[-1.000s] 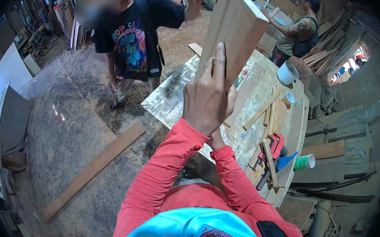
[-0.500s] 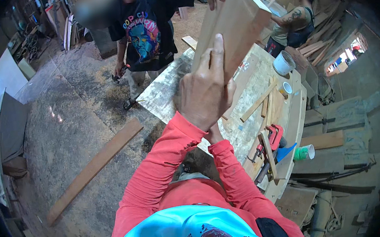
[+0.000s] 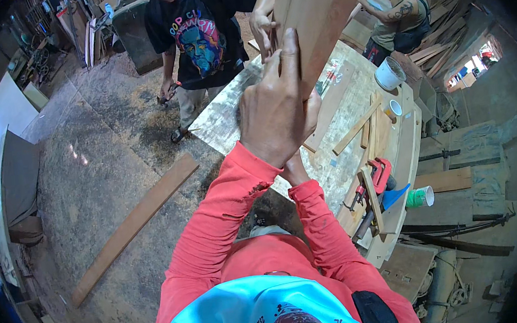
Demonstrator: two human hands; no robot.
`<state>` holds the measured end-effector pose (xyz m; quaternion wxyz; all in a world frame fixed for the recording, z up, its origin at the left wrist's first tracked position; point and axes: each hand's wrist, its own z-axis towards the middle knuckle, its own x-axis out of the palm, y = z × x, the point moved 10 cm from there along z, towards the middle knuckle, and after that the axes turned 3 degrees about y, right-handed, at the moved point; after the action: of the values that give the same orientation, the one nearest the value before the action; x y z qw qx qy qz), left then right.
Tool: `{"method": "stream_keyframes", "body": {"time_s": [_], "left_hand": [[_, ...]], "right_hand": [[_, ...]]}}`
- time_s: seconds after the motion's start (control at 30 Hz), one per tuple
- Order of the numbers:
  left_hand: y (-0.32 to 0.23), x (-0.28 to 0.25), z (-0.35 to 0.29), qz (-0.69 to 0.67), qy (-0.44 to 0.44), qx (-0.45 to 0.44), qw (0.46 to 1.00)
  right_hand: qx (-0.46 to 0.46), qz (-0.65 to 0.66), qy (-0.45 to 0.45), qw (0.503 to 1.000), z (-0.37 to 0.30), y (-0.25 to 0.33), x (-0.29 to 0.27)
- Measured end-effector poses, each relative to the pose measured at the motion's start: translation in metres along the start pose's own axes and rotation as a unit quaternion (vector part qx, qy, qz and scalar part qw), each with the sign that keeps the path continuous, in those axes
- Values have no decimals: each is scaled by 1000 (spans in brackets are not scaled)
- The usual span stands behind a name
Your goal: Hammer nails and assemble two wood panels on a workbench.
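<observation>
A thick, light-brown wooden board (image 3: 319, 24) is raised in front of me, tilted up and away over the workbench. My left hand (image 3: 275, 108) is closed around its lower end, the index finger stretched along the face. Behind it, my right hand (image 3: 296, 169) shows only at the wrist and heel of the palm; its fingers are hidden. Opposite me, a co-worker's hand (image 3: 263, 30) is at the board's left side, fingers pointing down. Whether those fingers touch the wood is unclear.
The pale workbench (image 3: 221, 118) carries a red clamp (image 3: 382, 174), wood strips (image 3: 357, 129), a white bucket (image 3: 389, 73) and a small cup (image 3: 393, 108). One long plank (image 3: 135, 227) lies on the floor at left. Another person (image 3: 402, 16) stands at the far right.
The board and both my hands have shifted slightly; the board's top now reaches the upper edge of the picture. The co-worker's hand has come down from the board's top to its left side.
</observation>
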<state>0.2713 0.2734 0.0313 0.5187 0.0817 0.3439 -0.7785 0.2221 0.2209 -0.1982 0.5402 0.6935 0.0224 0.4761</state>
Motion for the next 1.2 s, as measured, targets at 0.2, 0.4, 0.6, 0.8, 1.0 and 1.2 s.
{"method": "stream_keyframes", "body": {"time_s": [0.2,0.4,0.6,0.8,1.0,1.2], "left_hand": [[2,0,3,-5,22,-20,1000],[1,4,4,5,19,-6,1000],[11,-1,5,-5,24,-34,999],[3,0,7,-10,33,-29,999],[8,0,1,1,44,-47,998],[8,0,4,-14,58,-54,997]], "right_hand": [[23,30,-18,999,1,-5,-3],[24,39,-14,999,11,-9,-11],[19,29,-28,999,4,7,14],[0,13,11,1000,7,1,-2],[-13,36,16,999,2,8,12],[-34,27,11,999,10,-3,-8]]}}
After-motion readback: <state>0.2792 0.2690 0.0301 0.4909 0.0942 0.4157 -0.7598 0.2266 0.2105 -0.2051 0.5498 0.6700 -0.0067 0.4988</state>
